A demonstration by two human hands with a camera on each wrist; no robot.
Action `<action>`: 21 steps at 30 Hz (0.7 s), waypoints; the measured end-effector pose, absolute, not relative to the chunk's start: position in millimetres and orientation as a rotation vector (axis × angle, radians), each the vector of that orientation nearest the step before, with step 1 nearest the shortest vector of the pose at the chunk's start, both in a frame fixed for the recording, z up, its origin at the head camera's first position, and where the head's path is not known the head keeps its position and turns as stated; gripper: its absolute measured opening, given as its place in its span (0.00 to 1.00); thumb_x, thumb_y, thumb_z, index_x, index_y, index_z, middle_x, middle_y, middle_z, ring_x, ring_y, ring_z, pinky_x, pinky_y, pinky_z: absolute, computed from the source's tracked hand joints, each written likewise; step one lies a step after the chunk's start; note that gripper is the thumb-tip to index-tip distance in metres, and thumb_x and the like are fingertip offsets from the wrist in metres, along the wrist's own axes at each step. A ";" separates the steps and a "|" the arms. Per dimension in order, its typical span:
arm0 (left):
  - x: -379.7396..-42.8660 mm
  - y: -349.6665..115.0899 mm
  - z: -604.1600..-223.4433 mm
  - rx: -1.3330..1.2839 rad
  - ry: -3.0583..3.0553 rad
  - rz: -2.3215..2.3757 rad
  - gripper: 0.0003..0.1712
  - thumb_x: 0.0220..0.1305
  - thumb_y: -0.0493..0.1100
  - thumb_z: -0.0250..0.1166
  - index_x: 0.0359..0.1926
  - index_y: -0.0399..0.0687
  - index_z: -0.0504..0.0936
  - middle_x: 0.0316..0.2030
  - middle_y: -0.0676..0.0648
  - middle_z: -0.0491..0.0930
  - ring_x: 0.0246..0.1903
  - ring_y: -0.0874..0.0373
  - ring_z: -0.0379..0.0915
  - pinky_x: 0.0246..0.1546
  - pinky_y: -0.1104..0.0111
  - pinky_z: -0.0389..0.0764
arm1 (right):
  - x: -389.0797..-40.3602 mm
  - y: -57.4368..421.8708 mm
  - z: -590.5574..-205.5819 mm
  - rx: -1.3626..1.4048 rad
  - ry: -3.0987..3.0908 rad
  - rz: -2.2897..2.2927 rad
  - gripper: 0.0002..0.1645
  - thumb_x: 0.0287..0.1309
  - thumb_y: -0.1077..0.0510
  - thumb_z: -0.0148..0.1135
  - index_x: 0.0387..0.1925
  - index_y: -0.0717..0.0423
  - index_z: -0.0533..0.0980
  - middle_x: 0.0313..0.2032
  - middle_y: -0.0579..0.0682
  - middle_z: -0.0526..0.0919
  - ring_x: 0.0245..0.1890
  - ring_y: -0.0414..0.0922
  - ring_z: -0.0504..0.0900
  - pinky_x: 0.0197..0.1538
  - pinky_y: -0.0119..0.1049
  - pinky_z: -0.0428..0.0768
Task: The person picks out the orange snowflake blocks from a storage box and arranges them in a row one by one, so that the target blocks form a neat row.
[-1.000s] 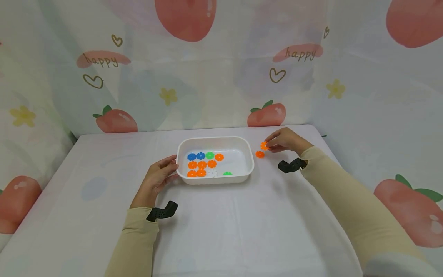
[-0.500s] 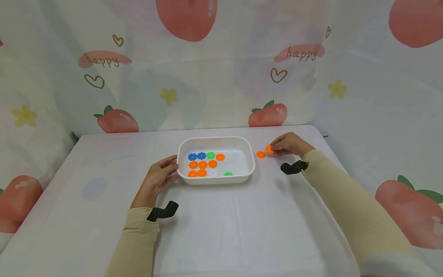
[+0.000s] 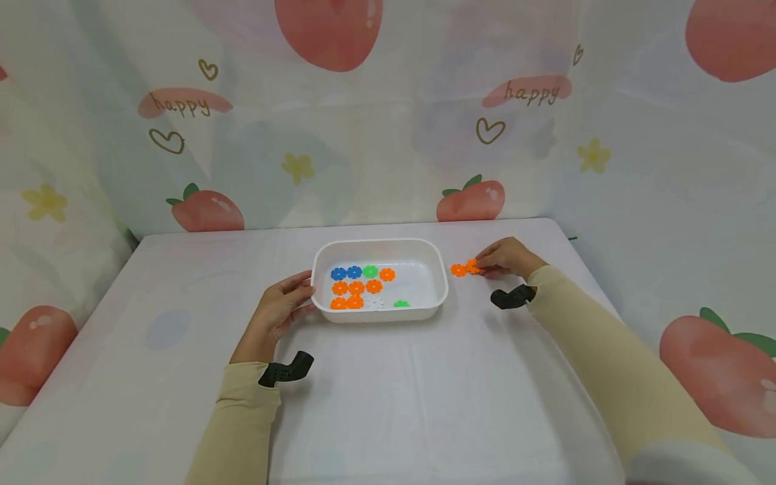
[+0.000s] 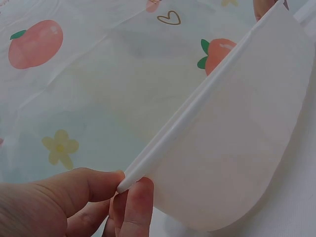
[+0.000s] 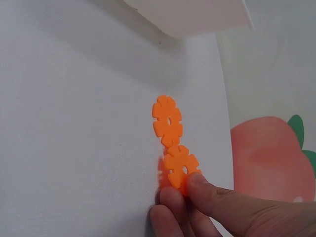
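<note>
My left hand pinches the left rim of a white plastic tray; in the left wrist view, thumb and fingers grip its edge. To the right of the tray, my right hand pinches an orange notched snowflake disc between thumb and fingers. That disc's edge meets a second orange snowflake disc, which lies on the white tablecloth. Inside the tray lie blue discs, a green disc, several orange discs, white discs and another green disc, partly hidden by the front wall.
A white cloth covers the table. Behind it hangs a patterned curtain with peaches, flowers and hearts. Black wrist mounts sit at both sleeve cuffs.
My right hand shifted slightly right, then lowered its orange disc, which tilted and came against the orange disc on the table. The left hand keeps its hold on the tray.
</note>
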State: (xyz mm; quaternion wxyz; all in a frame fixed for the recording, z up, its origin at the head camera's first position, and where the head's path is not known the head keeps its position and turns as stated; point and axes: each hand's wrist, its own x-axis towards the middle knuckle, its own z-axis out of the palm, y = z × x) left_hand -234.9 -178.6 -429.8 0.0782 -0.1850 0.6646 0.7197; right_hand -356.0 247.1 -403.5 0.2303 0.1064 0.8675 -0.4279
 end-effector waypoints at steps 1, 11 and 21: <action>-234.8 -178.8 -429.6 -0.547 1.989 2.157 0.28 0.66 0.37 0.65 0.66 0.48 0.74 0.55 0.45 0.74 0.41 0.59 0.79 0.41 0.71 0.85 | -356.5 247.5 -404.5 0.295 2.385 -1.181 0.21 0.61 0.63 0.66 0.54 0.70 0.77 0.35 0.55 0.84 0.27 0.41 0.83 0.37 0.29 0.85; -234.4 -179.5 -429.6 -0.534 1.989 2.169 0.28 0.66 0.37 0.65 0.66 0.47 0.74 0.51 0.47 0.75 0.38 0.59 0.80 0.39 0.71 0.86 | -367.7 251.3 -415.8 0.278 2.420 -1.118 0.22 0.61 0.62 0.66 0.54 0.70 0.77 0.30 0.51 0.85 0.26 0.40 0.83 0.37 0.30 0.85; -234.5 -179.2 -430.0 -0.538 1.994 2.161 0.28 0.65 0.37 0.65 0.66 0.47 0.74 0.50 0.48 0.75 0.39 0.60 0.79 0.40 0.71 0.85 | -361.4 243.6 -408.0 0.302 2.510 -1.023 0.20 0.58 0.63 0.68 0.50 0.72 0.79 0.26 0.51 0.85 0.23 0.40 0.83 0.35 0.28 0.85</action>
